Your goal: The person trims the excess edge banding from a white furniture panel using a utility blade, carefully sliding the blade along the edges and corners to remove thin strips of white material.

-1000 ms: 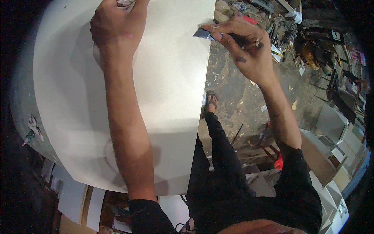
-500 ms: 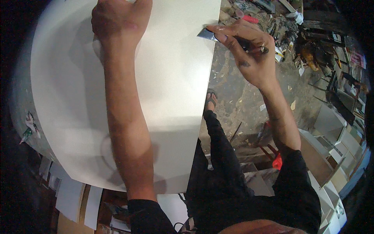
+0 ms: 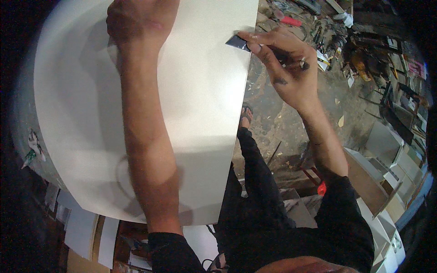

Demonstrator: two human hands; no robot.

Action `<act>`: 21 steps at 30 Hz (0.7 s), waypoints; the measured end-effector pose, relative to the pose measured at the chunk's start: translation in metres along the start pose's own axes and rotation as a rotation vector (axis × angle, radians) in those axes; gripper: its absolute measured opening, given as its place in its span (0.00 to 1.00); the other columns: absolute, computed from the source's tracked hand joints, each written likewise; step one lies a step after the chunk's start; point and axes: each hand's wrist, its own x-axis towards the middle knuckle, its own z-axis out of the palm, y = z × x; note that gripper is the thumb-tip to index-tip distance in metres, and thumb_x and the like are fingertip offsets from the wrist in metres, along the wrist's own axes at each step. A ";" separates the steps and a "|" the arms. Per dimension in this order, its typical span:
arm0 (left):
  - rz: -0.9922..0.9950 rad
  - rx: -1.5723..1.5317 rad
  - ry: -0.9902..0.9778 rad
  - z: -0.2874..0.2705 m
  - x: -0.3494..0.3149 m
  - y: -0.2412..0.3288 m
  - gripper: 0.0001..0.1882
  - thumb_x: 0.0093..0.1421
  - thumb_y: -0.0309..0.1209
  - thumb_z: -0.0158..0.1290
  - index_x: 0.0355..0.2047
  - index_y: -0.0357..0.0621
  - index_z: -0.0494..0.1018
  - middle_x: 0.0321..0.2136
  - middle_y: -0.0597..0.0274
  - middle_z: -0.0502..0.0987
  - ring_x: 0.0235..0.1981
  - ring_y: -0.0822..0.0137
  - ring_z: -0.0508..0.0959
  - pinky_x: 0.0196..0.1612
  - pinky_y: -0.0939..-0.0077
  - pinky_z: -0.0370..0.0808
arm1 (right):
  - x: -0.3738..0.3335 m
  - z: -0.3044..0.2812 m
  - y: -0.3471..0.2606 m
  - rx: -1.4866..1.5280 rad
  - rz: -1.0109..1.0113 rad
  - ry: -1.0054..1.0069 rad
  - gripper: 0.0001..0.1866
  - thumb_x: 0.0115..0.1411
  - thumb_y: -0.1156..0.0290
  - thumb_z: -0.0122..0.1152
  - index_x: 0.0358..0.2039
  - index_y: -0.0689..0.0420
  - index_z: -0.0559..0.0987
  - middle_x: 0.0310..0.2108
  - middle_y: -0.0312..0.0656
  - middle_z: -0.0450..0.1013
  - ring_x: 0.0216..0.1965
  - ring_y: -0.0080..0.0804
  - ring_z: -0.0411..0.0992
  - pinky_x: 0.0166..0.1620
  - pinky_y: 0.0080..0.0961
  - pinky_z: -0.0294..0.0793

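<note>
A large white panel (image 3: 200, 100) spreads beneath both my arms. My left hand (image 3: 140, 20) rests at its far part, knuckles up and fingers curled under. The upper frame edge cuts that hand off, and anything inside the grip is hidden. Over the panel's right edge, my right hand (image 3: 289, 59) pinches a small flat metal blade (image 3: 236, 42) between thumb and fingertips. This dark, slanted blade points left across the edge, at or just above the white surface; contact cannot be made out. Dark smudges mark the right hand.
Scraps and tools litter the floor (image 3: 291, 123) on the right, with a red item (image 3: 290, 21) among them. White panels and box-like pieces (image 3: 387, 145) stand at the lower right. More boards (image 3: 84, 232) lean at the lower left. My sandalled foot (image 3: 246, 116) is beside the panel.
My right hand has shifted slightly left with the blade, which reaches a little farther over the panel and looks darker. The left hand has hardly moved.
</note>
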 end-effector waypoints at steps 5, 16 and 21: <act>-0.059 0.039 -0.007 -0.002 -0.005 0.011 0.14 0.54 0.35 0.57 0.37 0.40 0.78 0.29 0.56 0.81 0.32 0.64 0.80 0.38 0.71 0.74 | 0.001 -0.003 0.002 0.028 0.081 0.150 0.09 0.64 0.76 0.57 0.43 0.58 0.81 0.41 0.35 0.80 0.23 0.09 0.64 0.25 0.10 0.61; -0.026 0.022 -0.026 -0.006 -0.006 0.015 0.13 0.54 0.35 0.57 0.36 0.40 0.78 0.29 0.57 0.81 0.32 0.62 0.80 0.38 0.71 0.74 | -0.004 -0.001 -0.002 0.074 0.094 0.086 0.09 0.63 0.78 0.57 0.42 0.60 0.82 0.38 0.39 0.79 0.33 0.18 0.70 0.34 0.15 0.69; -0.014 0.030 -0.012 -0.001 -0.001 0.004 0.12 0.55 0.35 0.57 0.37 0.41 0.78 0.30 0.57 0.81 0.33 0.62 0.80 0.39 0.70 0.74 | -0.005 0.001 -0.001 -0.026 0.021 0.089 0.09 0.60 0.79 0.59 0.41 0.60 0.83 0.31 0.41 0.78 0.29 0.22 0.69 0.34 0.18 0.69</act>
